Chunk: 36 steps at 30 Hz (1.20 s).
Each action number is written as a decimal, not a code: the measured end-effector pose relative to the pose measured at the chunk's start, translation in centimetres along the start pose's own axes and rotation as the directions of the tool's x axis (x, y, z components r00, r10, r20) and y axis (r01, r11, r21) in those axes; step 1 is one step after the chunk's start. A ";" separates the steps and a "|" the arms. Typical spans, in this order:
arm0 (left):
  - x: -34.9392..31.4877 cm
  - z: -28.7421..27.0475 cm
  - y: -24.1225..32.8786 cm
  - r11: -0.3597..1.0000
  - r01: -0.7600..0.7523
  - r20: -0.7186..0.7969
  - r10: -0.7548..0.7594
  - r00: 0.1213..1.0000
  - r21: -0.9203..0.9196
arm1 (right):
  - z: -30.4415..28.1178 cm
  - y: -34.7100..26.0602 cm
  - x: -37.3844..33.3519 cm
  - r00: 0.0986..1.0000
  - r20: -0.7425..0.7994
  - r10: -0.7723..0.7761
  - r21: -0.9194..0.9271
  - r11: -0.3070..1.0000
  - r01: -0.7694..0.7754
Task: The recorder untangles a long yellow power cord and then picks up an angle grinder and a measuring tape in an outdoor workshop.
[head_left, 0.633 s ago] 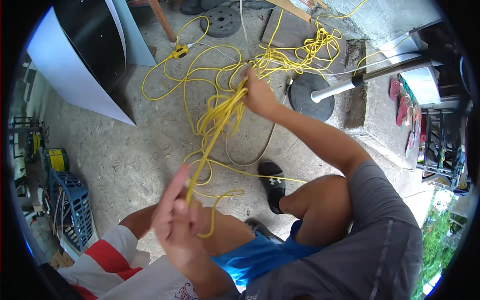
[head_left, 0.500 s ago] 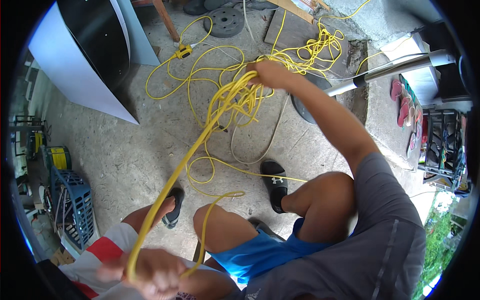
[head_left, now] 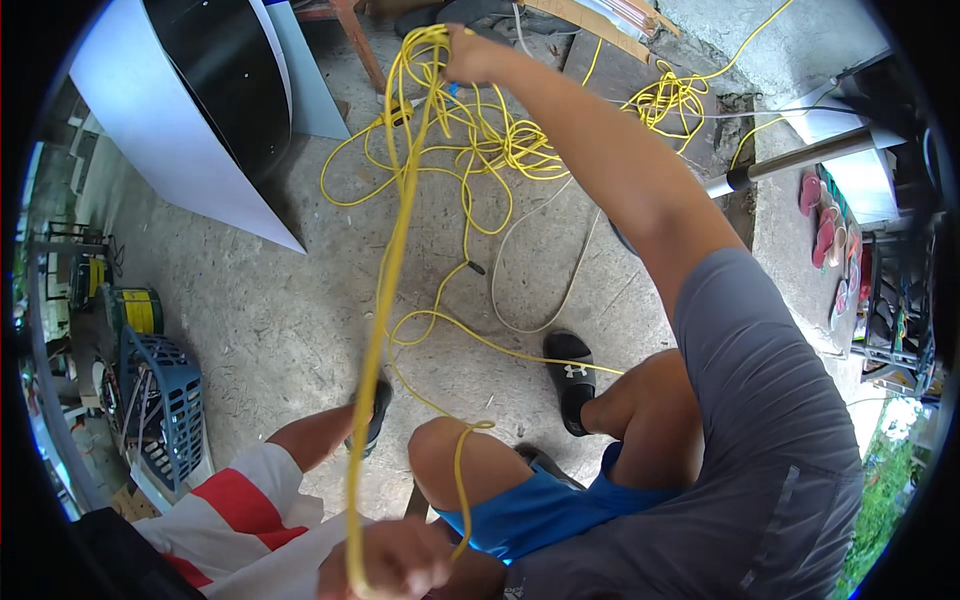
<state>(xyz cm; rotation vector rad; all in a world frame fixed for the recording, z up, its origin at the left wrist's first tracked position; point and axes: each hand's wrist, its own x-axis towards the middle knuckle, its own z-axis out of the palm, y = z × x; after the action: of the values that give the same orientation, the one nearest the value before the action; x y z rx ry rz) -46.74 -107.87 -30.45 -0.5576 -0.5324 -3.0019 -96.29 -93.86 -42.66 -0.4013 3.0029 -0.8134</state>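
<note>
- Head view: your right hand (head_left: 475, 55), at 12 o'clock, is clenched around gathered loops of yellow cord (head_left: 405, 200).
- Your left hand (head_left: 390, 560), between 6 and 7 o'clock, has its fingers curled round the same cord, which stretches between both hands.
- More of it lies tangled on the concrete floor (head_left: 270, 310), from 12 to 2 o'clock.
- Between 8 and 9 o'clock stands a blue basket (head_left: 172, 400).

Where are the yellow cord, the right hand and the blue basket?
Yellow cord (head_left: 374, 355), head view: its taut stretch.
Right hand (head_left: 475, 56), head view: its middle.
Blue basket (head_left: 178, 402), head view: its holed side.
</note>
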 end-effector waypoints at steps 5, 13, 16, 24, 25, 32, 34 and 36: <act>2.1 -2.3 -10.5 0.718 0.252 -0.355 -0.008 0.935 0.649 | 1.1 2.6 -11.8 0.643 0.725 0.246 -0.174 0.969 -0.174; 2.3 -5.3 -17.0 0.364 0.448 -0.230 -0.506 0.831 0.817 | 2.4 2.9 -23.5 0.412 0.902 -0.127 0.428 0.378 -0.821; 1.1 -8.6 -17.7 0.107 0.573 -0.465 -0.474 0.748 0.812 | -2.8 1.5 -23.0 0.578 0.779 -0.244 0.593 0.587 -0.551; 13.4 -13.3 -9.0 0.852 0.499 -0.732 -0.443 0.518 -0.162 | -11.0 -6.8 -35.9 -0.223 0.597 -0.770 0.784 0.619 -0.037; 12.8 -16.2 -8.0 0.887 0.437 -0.634 -0.425 0.646 -0.150 | -10.8 -7.3 -36.1 -0.358 0.620 -0.698 0.737 0.675 -0.040; 10.6 -2.0 -6.3 0.624 0.439 -0.409 -0.202 0.890 0.646 | -8.1 -0.1 -28.4 0.885 0.419 -0.202 0.498 0.867 -0.038; 9.5 -0.4 -7.2 0.608 0.511 -0.417 -0.302 0.857 0.608 | -7.6 -0.4 -27.6 0.925 0.343 -0.164 0.546 0.836 -0.055; 8.4 0.6 -6.8 0.313 0.631 -0.520 -0.371 0.769 0.710 | -5.5 -1.0 -26.5 0.906 0.219 -0.364 0.418 0.873 0.250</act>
<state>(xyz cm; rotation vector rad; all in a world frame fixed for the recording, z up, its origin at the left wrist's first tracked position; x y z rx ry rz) -55.03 -101.12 -29.15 0.1678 -2.3795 -2.5518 -70.75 -85.48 -39.05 -0.9126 2.4595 -1.2097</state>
